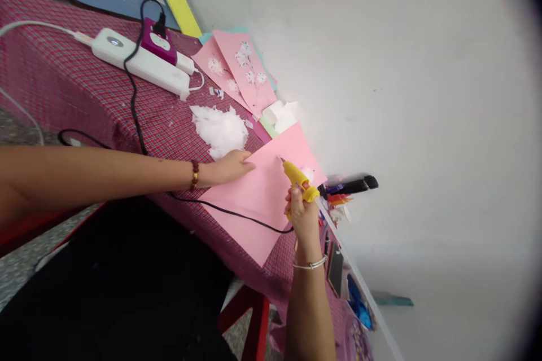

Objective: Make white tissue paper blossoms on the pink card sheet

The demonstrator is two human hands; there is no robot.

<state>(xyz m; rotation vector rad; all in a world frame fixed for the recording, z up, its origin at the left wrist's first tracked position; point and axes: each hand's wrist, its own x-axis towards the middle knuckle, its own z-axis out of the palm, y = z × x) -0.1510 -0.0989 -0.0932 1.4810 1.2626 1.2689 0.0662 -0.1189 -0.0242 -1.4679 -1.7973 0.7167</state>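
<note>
A plain pink sheet of paper (249, 211) lies aslant on the table in front of me. My left hand (228, 168) grips its left edge, thumb on top and the other fingers partly hidden. In my right hand (301, 211) is a yellow hot glue gun (294, 172), its nozzle pointing up and left over the sheet's upper part. A long clear glue stick (359, 282) sticks out of the gun's back, and its black cord (237, 214) crosses the sheet. Just beyond my left hand sits a pile of white cotton (220, 128). A small white tuft (308, 173) shows behind the gun.
Pink cards with white puff flowers (248, 70) lie by the wall. A white power strip (139, 65) with a purple adapter (157, 42) stands at upper left. Pens (353, 186) and a dark phone-like slab (335, 268) are at right. A checked cloth (84, 62) covers the table.
</note>
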